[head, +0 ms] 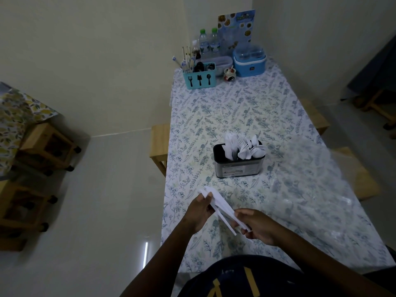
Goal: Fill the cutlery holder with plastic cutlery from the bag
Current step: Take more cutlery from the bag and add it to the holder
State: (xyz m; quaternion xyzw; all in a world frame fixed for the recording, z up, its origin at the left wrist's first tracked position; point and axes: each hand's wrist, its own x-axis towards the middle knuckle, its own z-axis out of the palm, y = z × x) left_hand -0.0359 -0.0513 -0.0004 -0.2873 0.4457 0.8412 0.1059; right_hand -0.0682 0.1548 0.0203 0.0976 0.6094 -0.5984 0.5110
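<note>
Gripping a fanned bundle of white plastic cutlery (218, 207) at both ends, in left hand (198, 213) and right hand (258, 227), above the near left edge of the floral-clothed table (278, 116). Well short of the black-rimmed metal cutlery holder (237, 167) mid-table. Likely to shed splayed pieces over that edge.

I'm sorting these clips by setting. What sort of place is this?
Probably a small eatery: a picture menu stands at the far end beside water bottles, and a cutlery holder sits on the table.
</note>
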